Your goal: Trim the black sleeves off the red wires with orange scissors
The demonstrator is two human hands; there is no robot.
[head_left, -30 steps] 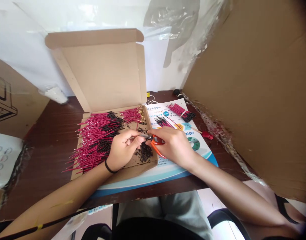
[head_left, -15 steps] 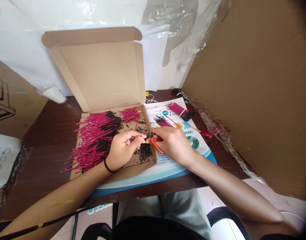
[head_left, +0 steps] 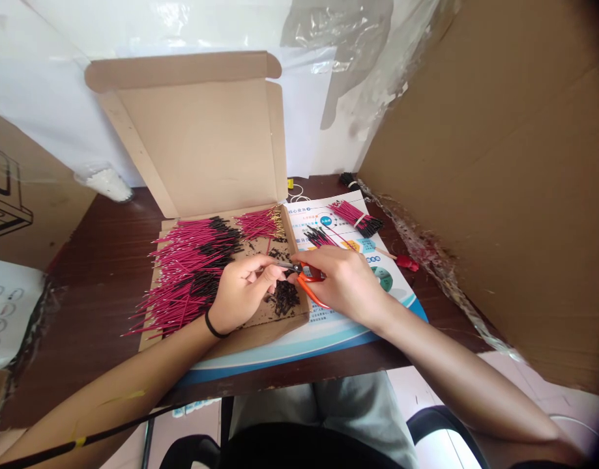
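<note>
Orange-handled scissors (head_left: pixel 313 286) are in my right hand (head_left: pixel 350 281), the blades pointing left to the fingertips of my left hand (head_left: pixel 244 286). My left thumb and forefinger are pinched together at the blade tips; whatever they hold is too small to make out. Both hands are over the right part of an open cardboard box (head_left: pixel 201 143). Many pink wires with black ends (head_left: pixel 182 273) lie in the box to the left. A smaller group of pink wires (head_left: pixel 257 223) lies at its back, and black scraps (head_left: pixel 285 298) lie beneath my hands.
On the printed sheet (head_left: pixel 397 293) right of the box are a banded wire bundle (head_left: pixel 355 216) and loose black-tipped wires (head_left: pixel 319 237). A red object (head_left: pixel 407 262) lies near its edge. A clear cup of white pieces (head_left: pixel 111 185) is at back left. Cardboard (head_left: pixel 499 182) stands at right.
The scissors have turned slightly, so their blades lie flatter and show more beside my left fingertips. My left hand keeps its pinch. The whole view has shifted a little.
</note>
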